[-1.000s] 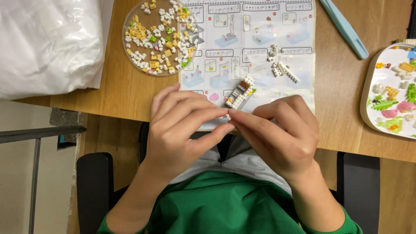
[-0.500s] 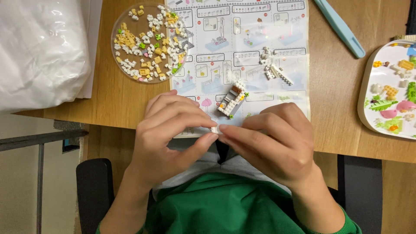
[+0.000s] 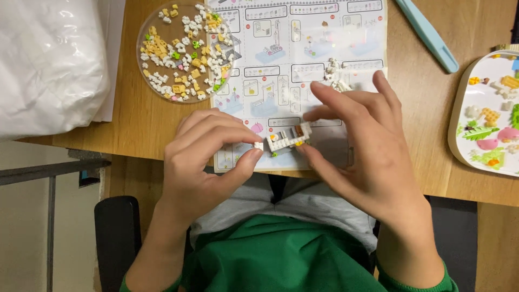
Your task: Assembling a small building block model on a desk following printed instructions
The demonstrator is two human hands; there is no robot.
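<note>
A small, mostly white brick model (image 3: 289, 138) with brown and orange bits lies on the printed instruction sheet (image 3: 303, 59) at the table's near edge. My left hand (image 3: 208, 162) pinches a tiny white brick (image 3: 259, 145) between thumb and forefinger, right at the model's left end. My right hand (image 3: 365, 146) is on the model's other side, thumb under its right end and a fingertip above it, the other fingers spread.
A clear round dish (image 3: 181, 51) with several tiny white, yellow and green bricks sits at the back left. A white plastic bag (image 3: 48, 59) lies far left. A light blue tool (image 3: 427, 35) and a white tray (image 3: 486, 113) of coloured pieces are on the right.
My hands have come apart from their close pinch. The right hand has lifted and spread its fingers around the model, and the left hand now brings a tiny white brick to the model's left end.
</note>
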